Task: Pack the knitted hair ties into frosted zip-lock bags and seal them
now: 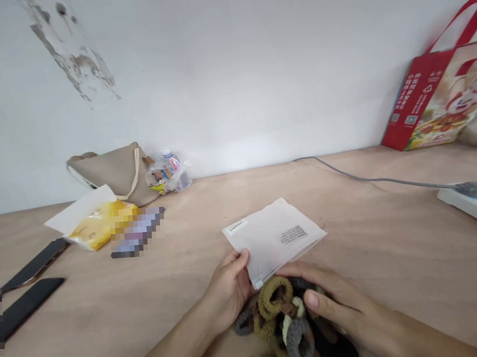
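My left hand [233,286] pinches the lower left corner of a flat, frosted white zip bag [270,238], thumb on top. The bag is tilted, with small dark print on its face and a slider on the near edge. Below it is a pile of hair ties [276,297], thick and knitted-looking, in mustard, grey, cream and black. My right hand [334,296] rests around the right side of the pile, thumb and fingers apart. Its fingertips reach the bag's near edge; whether they press on it is hard to see.
At the back left are a beige pouch [108,167], a plastic-wrapped bottle [173,169] and a yellow packet [104,224]. Black straps [32,304] lie at far left. A red shopping bag [431,102] stands right, near a grey cable [355,178] and a white power strip [470,204].
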The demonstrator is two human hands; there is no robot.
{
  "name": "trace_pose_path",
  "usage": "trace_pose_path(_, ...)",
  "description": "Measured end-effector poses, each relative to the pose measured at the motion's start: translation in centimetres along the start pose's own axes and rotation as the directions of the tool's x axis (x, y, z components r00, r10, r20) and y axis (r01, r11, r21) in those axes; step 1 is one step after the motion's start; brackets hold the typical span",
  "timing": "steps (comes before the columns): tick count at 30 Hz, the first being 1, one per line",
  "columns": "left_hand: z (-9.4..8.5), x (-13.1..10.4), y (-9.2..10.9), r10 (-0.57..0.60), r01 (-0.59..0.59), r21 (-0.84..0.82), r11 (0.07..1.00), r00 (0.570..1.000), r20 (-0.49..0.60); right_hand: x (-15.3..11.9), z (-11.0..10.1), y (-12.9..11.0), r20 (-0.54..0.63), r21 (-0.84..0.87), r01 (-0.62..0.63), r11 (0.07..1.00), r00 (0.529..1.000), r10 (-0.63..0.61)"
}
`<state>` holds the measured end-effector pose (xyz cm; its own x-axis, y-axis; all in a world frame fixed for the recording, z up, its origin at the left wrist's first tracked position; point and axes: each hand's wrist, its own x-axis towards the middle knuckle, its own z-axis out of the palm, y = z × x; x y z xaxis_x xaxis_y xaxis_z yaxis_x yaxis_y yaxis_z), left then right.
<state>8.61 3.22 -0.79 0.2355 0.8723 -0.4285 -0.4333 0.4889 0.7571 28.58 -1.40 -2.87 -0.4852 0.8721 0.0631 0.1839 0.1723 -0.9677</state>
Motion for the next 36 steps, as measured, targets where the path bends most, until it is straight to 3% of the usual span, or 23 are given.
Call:
trace_pose_path(4, -0.7, -0.5, 0.5, -0.001, 0.004, 0.042, 0.999, 0.998, -0.068, -1.1, -0.4, 0.4, -0.008, -0.093, 0.020, 0.996, 1.000, -0.021)
trace_pose_path(7, -1.4, -0.3, 1.6, 0.014, -0.005, 0.077, 0.997, 0.993, -0.120, -1.0, -1.7, 1.4, -0.189, -0.267, 0.061, 0.962, 0.975, -0.114)
trace_pose_path(9, -1.8, -0.1, 2.5, 0.001, 0.020, 0.127, 0.992, 0.987, -0.162, -0.3, -2.8, 2.2, -0.306, -0.409, 0.019, 0.912, 0.939, -0.158)
trace_pose_path(11, -2.2, 0.2, 3.1, 0.025, 0.029, 0.232, 0.972, 0.973, -0.229, 0.6, -3.7, 2.9, -0.347, -0.527, -0.064, 0.848, 0.926, -0.146)
trace_pose_path(14, -2.7, 0.6, 3.5, 0.212, -0.071, 0.382, 0.921, 0.917, -0.339, 1.8, -4.3, 3.5, -0.309, -0.643, -0.133, 0.754, 0.946, -0.097)
trace_pose_path(17, -3.2, 0.7, 3.4, 0.438, -0.246, 0.457, 0.855, 0.815, -0.380, 2.2, -4.2, 3.8, -0.251, -0.682, -0.102, 0.724, 0.963, -0.100)
trace_pose_path(20, -3.6, 0.6, 2.8, 0.581, -0.299, 0.647, 0.701, 0.766, -0.276, 2.1, -4.2, 3.8, -0.228, -0.689, -0.084, 0.720, 0.968, -0.105)
trace_pose_path(24, -3.9, 1.1, 2.0, 0.724, -0.319, 0.910, 0.265, 0.689, 0.031, 2.6, -4.4, 3.6, -0.218, -0.686, -0.074, 0.724, 0.970, -0.107)
trace_pose_path(26, -4.0, 1.5, 1.8, 0.728, -0.329, 0.933, 0.143, 0.674, 0.127, 3.2, -4.5, 3.5, -0.212, -0.682, -0.059, 0.729, 0.970, -0.119)
trace_pose_path(31, -4.2, 1.9, 1.7, 0.686, -0.369, 0.924, 0.097, 0.698, 0.206, 4.2, -4.4, 3.4, -0.178, -0.681, -0.001, 0.732, 0.970, -0.165)
trace_pose_path(36, -4.4, 1.3, 1.8, 0.671, -0.453, 0.888, 0.077, 0.682, 0.290, 3.6, -4.2, 3.6, -0.188, -0.666, 0.033, 0.745, 0.959, -0.210)
